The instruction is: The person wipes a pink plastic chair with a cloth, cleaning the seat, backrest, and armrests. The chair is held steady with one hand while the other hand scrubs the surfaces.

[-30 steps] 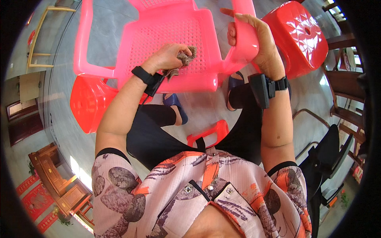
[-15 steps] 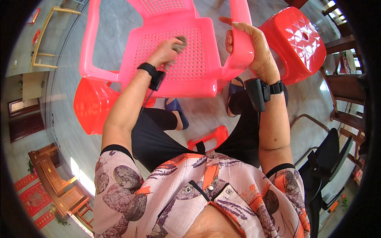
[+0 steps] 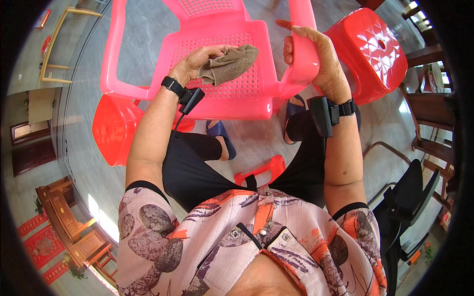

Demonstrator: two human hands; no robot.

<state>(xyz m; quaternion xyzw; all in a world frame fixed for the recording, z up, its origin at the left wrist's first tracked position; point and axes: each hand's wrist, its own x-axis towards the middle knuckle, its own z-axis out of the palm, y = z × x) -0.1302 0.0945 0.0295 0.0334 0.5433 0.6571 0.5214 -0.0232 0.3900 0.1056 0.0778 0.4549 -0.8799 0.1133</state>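
A pink plastic armchair [image 3: 165, 74] with a perforated seat stands in front of me, its backrest at the far side. My left hand [image 3: 195, 63] is closed on a brown cloth [image 3: 231, 65], which lies bunched over the seat's holes. Some of the left fingers are hidden by the cloth. On the chair's right armrest, my right hand [image 3: 323, 61] wraps round the outer side, with fingertips showing on the inner side. Each wrist carries a black strapped device.
Red plastic stools stand on both sides: one at the right [image 3: 373, 54], another at the left [image 3: 112, 129]. Between my legs is a small red stool [image 3: 261, 170]. Dark wooden furniture [image 3: 432, 108] lines the right edge, near a black folding chair [image 3: 405, 202].
My left hand has turned and shifted slightly left, and the cloth now spreads out to its right over the seat. My right hand keeps its hold on the armrest.
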